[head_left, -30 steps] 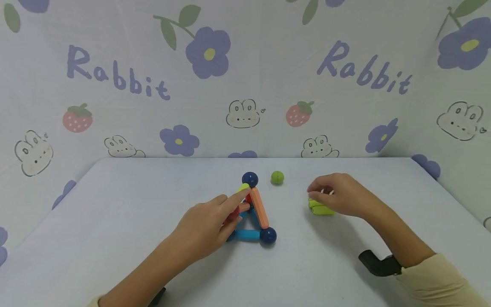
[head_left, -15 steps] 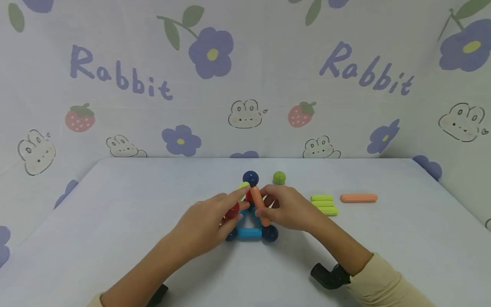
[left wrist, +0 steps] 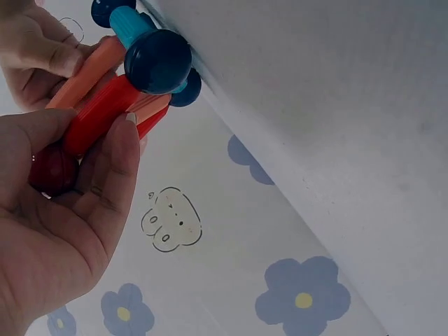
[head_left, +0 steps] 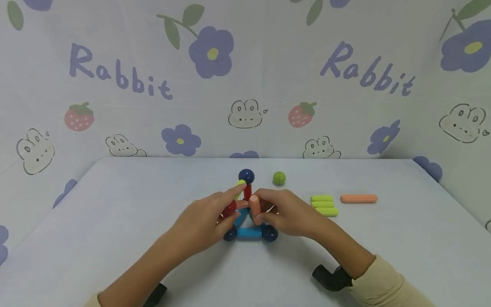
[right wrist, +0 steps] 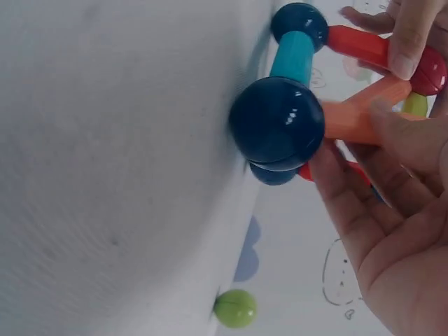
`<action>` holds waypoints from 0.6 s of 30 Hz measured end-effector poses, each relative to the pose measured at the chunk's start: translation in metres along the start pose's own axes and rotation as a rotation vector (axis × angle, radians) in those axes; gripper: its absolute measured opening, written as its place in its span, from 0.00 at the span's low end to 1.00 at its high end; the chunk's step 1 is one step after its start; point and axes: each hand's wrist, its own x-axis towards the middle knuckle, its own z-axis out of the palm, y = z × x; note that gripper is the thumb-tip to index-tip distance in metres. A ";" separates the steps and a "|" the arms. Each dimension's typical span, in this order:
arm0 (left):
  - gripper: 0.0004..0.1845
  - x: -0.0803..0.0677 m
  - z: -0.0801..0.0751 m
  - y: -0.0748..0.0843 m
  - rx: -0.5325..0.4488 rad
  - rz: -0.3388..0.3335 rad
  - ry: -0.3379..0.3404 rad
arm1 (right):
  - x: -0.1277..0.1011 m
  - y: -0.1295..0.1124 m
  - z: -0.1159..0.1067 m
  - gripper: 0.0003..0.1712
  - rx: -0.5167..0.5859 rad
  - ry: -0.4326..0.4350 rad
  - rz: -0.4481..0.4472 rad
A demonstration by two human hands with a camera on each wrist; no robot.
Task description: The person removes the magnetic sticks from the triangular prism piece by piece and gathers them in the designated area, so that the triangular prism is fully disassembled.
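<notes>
A frame of rods and balls stands at mid-table: a blue rod (head_left: 248,232) joins two dark blue balls (head_left: 270,233), and a third dark blue ball (head_left: 246,175) lies behind. My left hand (head_left: 234,204) grips the red rod (left wrist: 105,108), with its red ball (left wrist: 52,171) in the fingers. From the right, my right hand (head_left: 261,209) pinches the orange rod (head_left: 254,207), which rises from the near right ball (right wrist: 276,124). A yellow-green rod tip (head_left: 241,184) shows above my left forefinger.
A green ball (head_left: 278,178) lies behind the frame to the right. Three green rods (head_left: 324,204) lie side by side further right, with a loose orange rod (head_left: 358,198) beyond them. A printed cloth backdrop (head_left: 245,85) rises at the table's far edge.
My right hand left the green rods, came left to the frame and took hold of the orange rod, whose upper end has swung away from the rear blue ball. The left hand stayed.
</notes>
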 end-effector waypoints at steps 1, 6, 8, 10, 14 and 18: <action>0.35 0.000 0.000 0.000 -0.001 -0.007 -0.005 | 0.000 -0.001 -0.001 0.14 0.016 -0.004 -0.019; 0.35 0.002 0.001 0.001 0.004 -0.002 -0.018 | -0.003 -0.003 -0.008 0.16 0.020 0.017 -0.042; 0.35 0.002 0.002 0.001 0.009 0.000 -0.017 | -0.005 -0.004 -0.012 0.19 -0.001 0.026 -0.046; 0.35 0.002 0.002 0.002 0.014 0.000 -0.016 | -0.006 -0.004 -0.015 0.20 -0.028 0.036 -0.050; 0.35 0.002 0.002 0.003 0.019 0.003 -0.013 | -0.011 -0.004 -0.020 0.20 -0.086 0.060 -0.069; 0.35 0.001 0.001 0.004 0.024 -0.001 -0.011 | -0.017 -0.003 -0.022 0.22 -0.131 0.070 -0.049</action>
